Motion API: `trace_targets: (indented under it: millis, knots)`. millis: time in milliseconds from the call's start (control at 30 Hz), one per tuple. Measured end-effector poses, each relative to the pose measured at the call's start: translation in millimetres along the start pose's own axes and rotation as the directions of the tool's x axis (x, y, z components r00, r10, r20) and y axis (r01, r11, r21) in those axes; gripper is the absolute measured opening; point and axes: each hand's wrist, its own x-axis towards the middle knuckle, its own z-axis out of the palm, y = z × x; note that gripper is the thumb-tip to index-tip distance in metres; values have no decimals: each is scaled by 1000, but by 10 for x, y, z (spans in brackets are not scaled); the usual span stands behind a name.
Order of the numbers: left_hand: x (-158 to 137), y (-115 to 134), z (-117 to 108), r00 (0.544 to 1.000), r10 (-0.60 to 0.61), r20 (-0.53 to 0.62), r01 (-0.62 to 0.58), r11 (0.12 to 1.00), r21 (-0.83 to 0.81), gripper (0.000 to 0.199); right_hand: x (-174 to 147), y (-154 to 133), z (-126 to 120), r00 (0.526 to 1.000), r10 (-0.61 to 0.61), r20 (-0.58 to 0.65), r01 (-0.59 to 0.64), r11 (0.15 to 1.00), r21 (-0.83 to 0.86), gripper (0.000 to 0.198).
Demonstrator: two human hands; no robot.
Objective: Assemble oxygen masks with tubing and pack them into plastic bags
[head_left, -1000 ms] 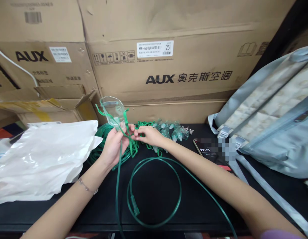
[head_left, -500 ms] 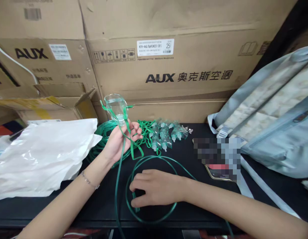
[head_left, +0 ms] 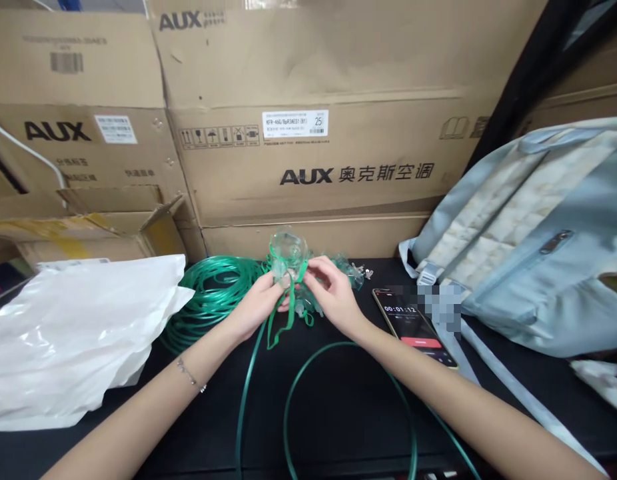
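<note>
Head view: the left hand (head_left: 263, 297) grasps the base of a clear mask (head_left: 288, 243) between thumb and fingers, lifted above the tabletop (head_left: 348, 413). At its 3 o'clock, the right hand (head_left: 333, 287) has its fingertips together by the mask's edge and the green strap (head_left: 291, 303); whether they grip the strap, I cannot tell. The green tube (head_left: 245, 393) runs from under the left hand toward 7 o'clock; it looks already joined to the mask, though fingers cover the joint. The strap hangs in a slack loop at 6 o'clock, seemingly unsettled, and more tubing lies uncoiled around 5 o'clock. Farther out, a thick coil (head_left: 213, 300) sits at 9 o'clock. Other masks (head_left: 308, 305) lie heaped around 3 to 5 o'clock, partly hidden, with no tube visibly attached.
</note>
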Motion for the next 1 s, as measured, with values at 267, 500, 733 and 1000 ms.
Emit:
trace_targets:
  millis: [267,500,733,1000]
  knots:
    - [249,10,43,989,103,-103,-85,983,161,25,81,132,-63,976,213,-49,-207,973,105,27]
    - [828,463,91,934,234,-268,-210,971,116,15,-85,27,116,721,256,644,-649,574,499,58]
    - [1093,1165,-388,901,179,-395,-223,972,-70,32,-291,-102,-113,480,114,870,-779,511,363,35]
    - [594,1425,-991,906,71,-418,-201,940,-276,32,-414,-606,-876,491,529,692,-348,847,-401,20]
